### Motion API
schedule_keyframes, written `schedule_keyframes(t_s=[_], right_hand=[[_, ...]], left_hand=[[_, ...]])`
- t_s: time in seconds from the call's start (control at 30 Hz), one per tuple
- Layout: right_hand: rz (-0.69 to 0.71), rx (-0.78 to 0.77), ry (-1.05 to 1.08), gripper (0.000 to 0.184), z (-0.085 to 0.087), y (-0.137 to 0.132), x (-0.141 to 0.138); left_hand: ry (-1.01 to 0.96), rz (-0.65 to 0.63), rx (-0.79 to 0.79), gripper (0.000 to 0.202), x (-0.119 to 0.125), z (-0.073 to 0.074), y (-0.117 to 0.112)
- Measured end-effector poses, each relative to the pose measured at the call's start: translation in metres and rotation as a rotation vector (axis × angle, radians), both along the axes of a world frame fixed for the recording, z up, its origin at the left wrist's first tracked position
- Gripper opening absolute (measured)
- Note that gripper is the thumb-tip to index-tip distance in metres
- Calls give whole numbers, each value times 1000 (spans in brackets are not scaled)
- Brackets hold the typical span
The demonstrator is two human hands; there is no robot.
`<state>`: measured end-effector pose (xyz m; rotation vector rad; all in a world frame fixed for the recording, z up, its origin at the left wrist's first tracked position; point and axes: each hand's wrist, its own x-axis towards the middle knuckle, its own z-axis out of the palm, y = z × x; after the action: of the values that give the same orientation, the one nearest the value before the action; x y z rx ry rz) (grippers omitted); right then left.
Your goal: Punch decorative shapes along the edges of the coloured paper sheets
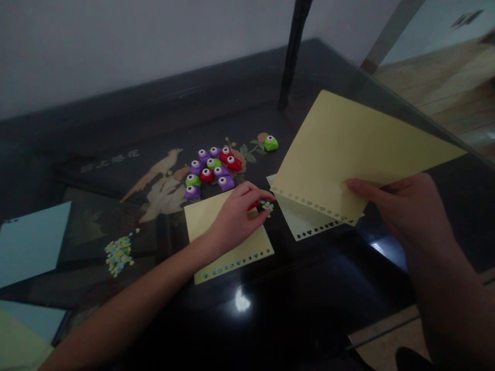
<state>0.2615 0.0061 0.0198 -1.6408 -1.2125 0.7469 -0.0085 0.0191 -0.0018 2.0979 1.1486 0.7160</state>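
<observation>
My right hand pinches the lower edge of a yellow paper sheet and holds it tilted above the dark glass table; a row of punched shapes runs along that edge. Under it lies a second yellow sheet with a punched border. My left hand rests on a third yellow sheet, fingers closed round a small red punch. Tiny paper cut-outs lie at its fingertips.
A cluster of small purple, green and red punches sits behind my left hand, with one green punch apart. A pile of confetti lies at left. Blue sheets lie at the far left. A black pole stands at the back.
</observation>
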Motion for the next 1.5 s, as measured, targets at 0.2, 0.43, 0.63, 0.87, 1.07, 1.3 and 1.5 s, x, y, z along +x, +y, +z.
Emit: schedule_keyframes(t_s=[0.2,0.43,0.63,0.87,1.07,1.3,1.5], right_hand=[[-14,-1,-54,25,2,-1,1],[11,11,-40,27,0,-1,1],[8,32,-40,26,-2,-1,2],[2,36,-37,25,-3,-1,3],[-6,42,-30,26,-1,-1,1],[1,17,-39,26,1,-1,0],[-10,20,-50,25,2,-1,0]], left_hand=[[23,0,1,22,-4,6,2],[29,-31,-8,20,-3,-1,4],[61,-40,-19,23,-1,-3,4],[68,-41,1,26,-2,-2,1],[39,-42,-2,17,-2,-3,3],[45,-36,-24,38,-2,-1,2],[-8,-12,-45,48,-9,3,3]])
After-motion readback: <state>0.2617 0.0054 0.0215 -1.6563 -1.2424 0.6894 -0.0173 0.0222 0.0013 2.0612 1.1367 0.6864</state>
